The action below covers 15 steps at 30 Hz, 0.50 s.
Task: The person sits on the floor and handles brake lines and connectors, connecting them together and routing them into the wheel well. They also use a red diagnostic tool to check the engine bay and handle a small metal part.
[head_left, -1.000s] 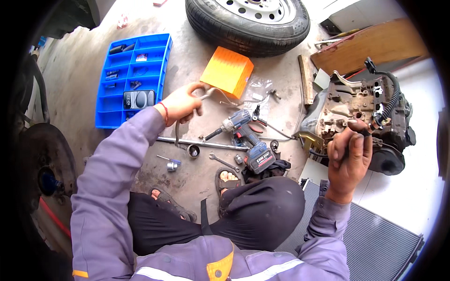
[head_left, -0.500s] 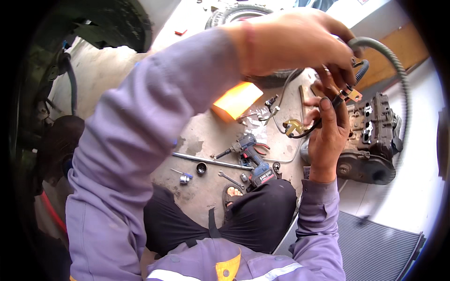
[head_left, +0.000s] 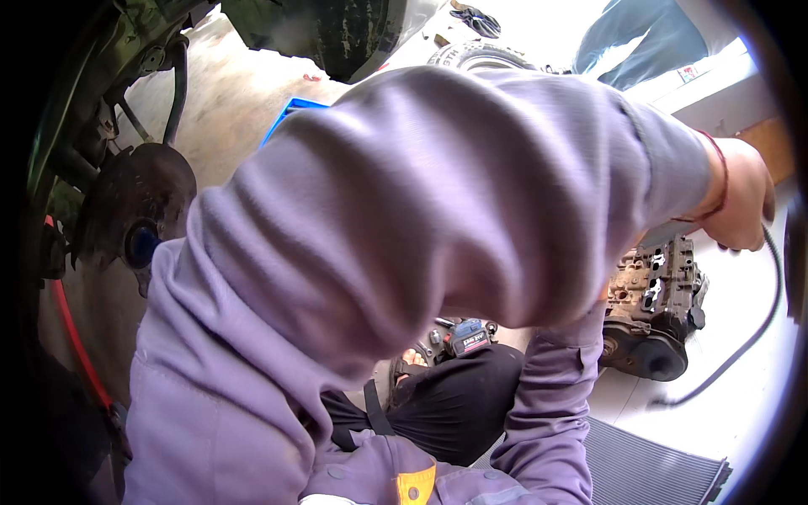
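Basically — bowed hose, aslant dn-L

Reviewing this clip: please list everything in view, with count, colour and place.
Engine block: one, brown and dark grey, right
Hose: one, dark, far right
Ribbed panel: one, grey, lower right
Power tool: one, blue and black, lower centre, partly hidden
Tray: one, blue, upper left, mostly hidden
Tyre: one, dark, top, partly hidden
Board: one, brown, right edge
Disc: one, dark brown, left
Red line: one, far left
Another person's legs: blue trousers, upper right
Sleeves: two, purple-grey, centre and lower right
Trousers: black, lower centre
Sandalled foot: one visible, lower centre
Left hand: one, far right, closed on hose
Right hand: mostly hidden behind left sleeve
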### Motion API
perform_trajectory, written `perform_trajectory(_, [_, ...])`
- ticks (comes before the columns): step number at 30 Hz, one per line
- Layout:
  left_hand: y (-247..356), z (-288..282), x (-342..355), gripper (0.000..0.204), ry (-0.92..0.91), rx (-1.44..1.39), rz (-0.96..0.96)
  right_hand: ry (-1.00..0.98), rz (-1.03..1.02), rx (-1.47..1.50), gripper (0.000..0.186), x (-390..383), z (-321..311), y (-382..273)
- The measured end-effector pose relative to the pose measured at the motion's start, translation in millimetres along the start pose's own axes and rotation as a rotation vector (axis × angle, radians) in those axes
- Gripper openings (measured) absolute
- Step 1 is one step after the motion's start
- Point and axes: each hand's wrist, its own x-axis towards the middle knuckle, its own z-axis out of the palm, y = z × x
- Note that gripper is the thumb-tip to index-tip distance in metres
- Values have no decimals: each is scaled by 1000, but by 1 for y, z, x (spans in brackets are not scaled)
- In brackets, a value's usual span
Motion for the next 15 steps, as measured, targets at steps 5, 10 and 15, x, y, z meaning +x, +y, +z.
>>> perform_trajectory(5, [-95,-47,-120,31,446,-85,-86,247,783,1445,15,45,-19,-13])
perform_trajectory(10, [-199,15,-299,76,138,-67,-639,216,879,1947,14,69,-59,-12])
perform_trajectory(15, [-194,77,-306,77,173,-291,-587,233,1197,2235,19,68,-69,-2])
